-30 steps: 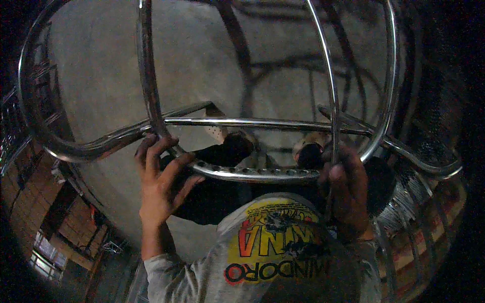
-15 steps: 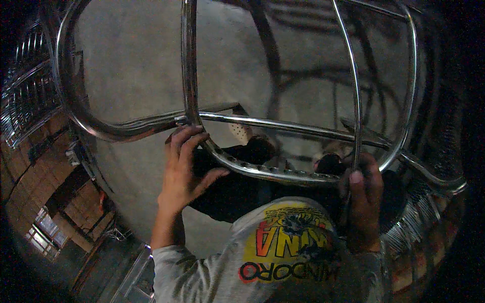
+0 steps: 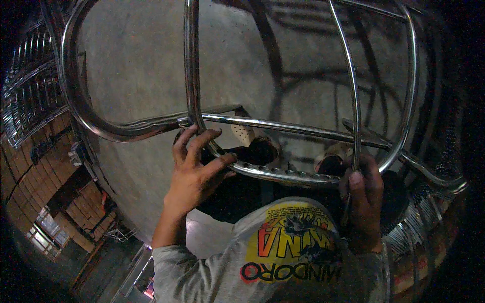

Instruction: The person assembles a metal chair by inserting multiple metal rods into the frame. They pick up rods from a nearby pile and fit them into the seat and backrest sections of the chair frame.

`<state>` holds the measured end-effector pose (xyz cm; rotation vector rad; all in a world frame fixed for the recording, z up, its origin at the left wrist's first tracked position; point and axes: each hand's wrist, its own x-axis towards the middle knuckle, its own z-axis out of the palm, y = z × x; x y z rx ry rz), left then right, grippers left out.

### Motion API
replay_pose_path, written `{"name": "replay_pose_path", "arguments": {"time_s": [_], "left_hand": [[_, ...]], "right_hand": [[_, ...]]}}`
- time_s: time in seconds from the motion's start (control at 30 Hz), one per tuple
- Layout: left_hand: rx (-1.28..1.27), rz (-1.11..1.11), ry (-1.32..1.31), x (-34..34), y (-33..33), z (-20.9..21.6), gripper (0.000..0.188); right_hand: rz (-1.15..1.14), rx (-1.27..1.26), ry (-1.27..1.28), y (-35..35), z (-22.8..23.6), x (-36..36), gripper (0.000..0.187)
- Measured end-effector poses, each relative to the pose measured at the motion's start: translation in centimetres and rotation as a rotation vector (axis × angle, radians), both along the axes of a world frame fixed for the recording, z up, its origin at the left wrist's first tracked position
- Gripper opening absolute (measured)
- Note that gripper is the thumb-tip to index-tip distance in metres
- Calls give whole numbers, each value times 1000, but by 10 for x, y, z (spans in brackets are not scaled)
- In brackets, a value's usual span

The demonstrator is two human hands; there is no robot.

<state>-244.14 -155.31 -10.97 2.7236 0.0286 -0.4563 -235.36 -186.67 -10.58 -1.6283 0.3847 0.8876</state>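
Observation:
A shiny tubular metal chair frame (image 3: 273, 173) spans the view in front of my lap, with a row of holes along its near curved tube. My left hand (image 3: 194, 174) is closed round the bend of that tube at its left corner, fingers curled over it and the thumb lying along it. At the right, my right hand (image 3: 368, 194) pinches a thin, slightly bowed metal rod (image 3: 353, 91). The rod runs away from me across the frame, and its near end passes down by my palm. Behind the near tube lies a straight crossbar (image 3: 278, 124).
Racks of stacked shiny metal parts (image 3: 33, 86) stand at the far left, and more metal pieces (image 3: 419, 222) lie at the lower right. Under the frame is a grey concrete floor (image 3: 136, 65) with shadows. My shoes (image 3: 244, 134) show beneath the crossbar.
My left hand has shifted slightly right along the tube's bend, its thumb now on the tube. The frame's left side has moved slightly to the right. My right hand keeps its hold.

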Motion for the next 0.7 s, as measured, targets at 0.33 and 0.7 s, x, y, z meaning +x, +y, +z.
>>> {"name": "replay_pose_path", "arguments": {"time_s": [0.33, 0.7], "left_hand": [[-34, -140, 52, 2, -13, -2, 33], [-99, -222, 76, 10, -34, -6, 37]], "right_hand": [[57, -44, -10, 1, 1, 3, 36], [81, -58, -101, -4, -5, 2, 33]]}}
